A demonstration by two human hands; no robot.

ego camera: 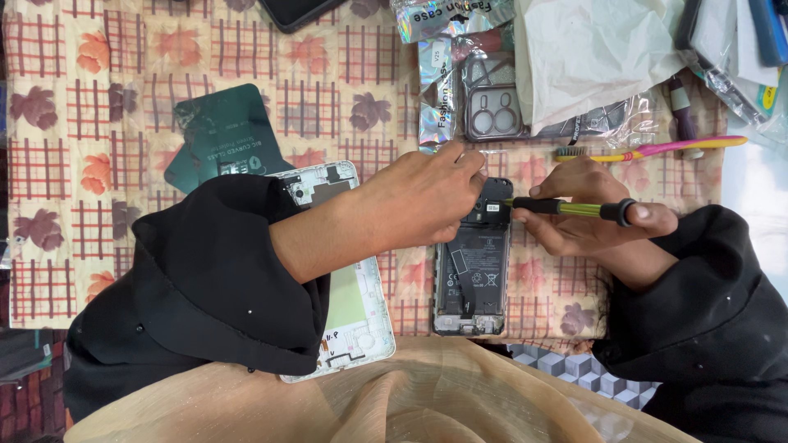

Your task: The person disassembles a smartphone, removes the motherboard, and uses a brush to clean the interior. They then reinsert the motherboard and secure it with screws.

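Checked floral tablecloth (164,49). Dark green card packet (220,135) upper left; white tablet frame (361,316) below it. Packaged clear phone case (491,102), white plastic bag (591,57), pink-yellow toothbrush (657,149) at right.

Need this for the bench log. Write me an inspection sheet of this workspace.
Surface: table under a checked cloth with leaf prints.
Job's things: opened phone, back cover off, lying flat; yellow and black screwdriver, tip at the phone's top end.
Clutter: white tablet shell, dark green card, packaged phone case, white plastic bag, pink and yellow toothbrush.
Grips: left hand with fingertips on the phone's top edge; right hand closed on the screwdriver.
Cables: nothing seen.
Surroundings: black sleeves and a tan cloth at the near edge; more packets at the top right.
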